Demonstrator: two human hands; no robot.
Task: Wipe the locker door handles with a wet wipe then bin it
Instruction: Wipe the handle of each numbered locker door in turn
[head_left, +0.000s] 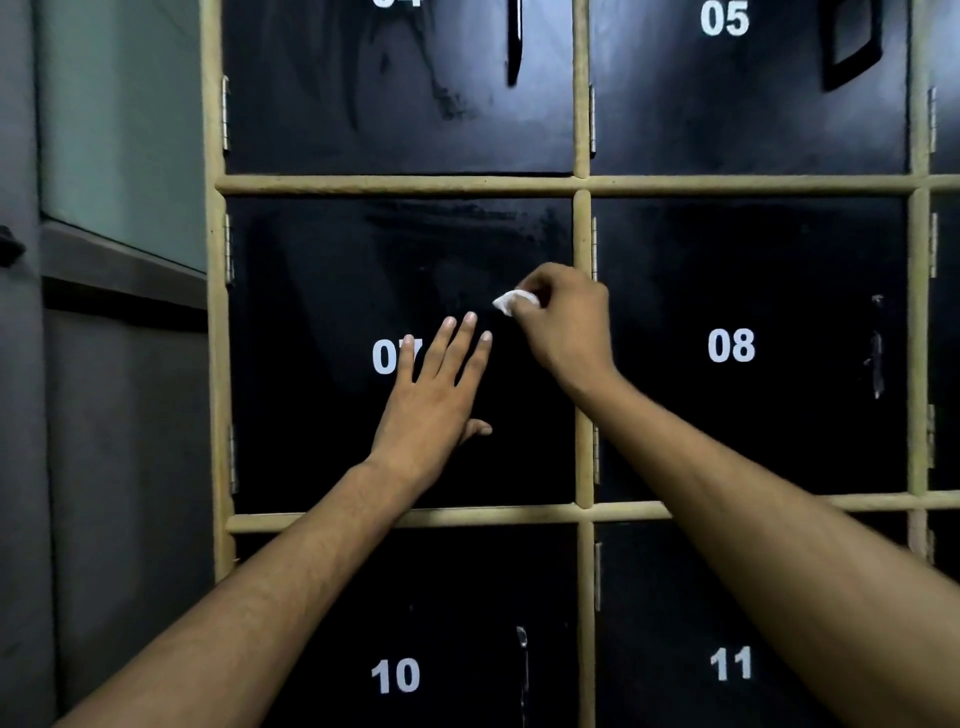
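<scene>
Wiping seems underway: the wipe (511, 302) is pinched in the right grip (566, 322) at the edge of door 07 (322, 415), the left grip (431, 400) laid flat on it, fingers straight. The handle (877, 353) on door 08 (727, 441) is likely next.

This is a locker room or shared storage corner. Black numbered doors (748, 249), marked 05, 07, 08, 10 and 11, sit in a tan frame (395, 184) grid beside a grey wall (124, 467).

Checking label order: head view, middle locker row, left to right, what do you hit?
In order: grey side wall → left hand flat on door 07 → wet wipe pinched by right hand → number 08 → door 08 handle.
</scene>
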